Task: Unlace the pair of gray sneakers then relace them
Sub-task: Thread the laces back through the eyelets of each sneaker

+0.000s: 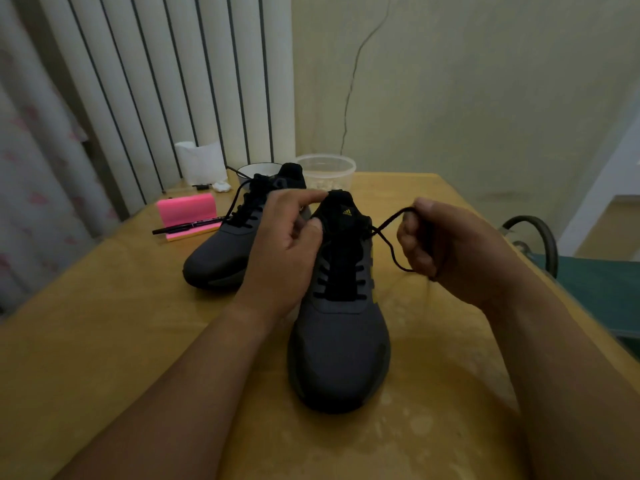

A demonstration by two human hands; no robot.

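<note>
**Item 1.** Near gray mesh sneaker [337, 344] with a black tongue and a small yellow logo. It stands upright on the tan wooden table [104, 341], toe toward the viewer. The lower eyelets are laced.

**Item 2.** Thin black shoelace [388, 223]. It runs from the top eyelets of the near sneaker out to its right and hangs there in a slack loop.

**Item 3.** Right hand [446, 247]. The forearm enters from the lower right and the hand is raised to the right of the near sneaker. The fingers are curled tight round the lace loop.

**Item 4.** Left hand [287, 251]. The forearm enters from the lower left and the hand lies against the left side of the near sneaker's collar. The index finger is stretched to the tongue top and the thumb is at the upper eyelets. Whether the hand pinches anything cannot be told.

**Item 5.** Second gray sneaker [221, 251], just behind and left of the near sneaker. It is laced, with loose ends at the top.

**Item 6.** Pink rectangular pad [185, 209] with a black pen [187, 227] lying across it, further left of the near sneaker.

**Item 7.** Clear round plastic tub [325, 171], white bowl [256, 168] and white paper roll [201, 161], all well behind the near sneaker.
</note>
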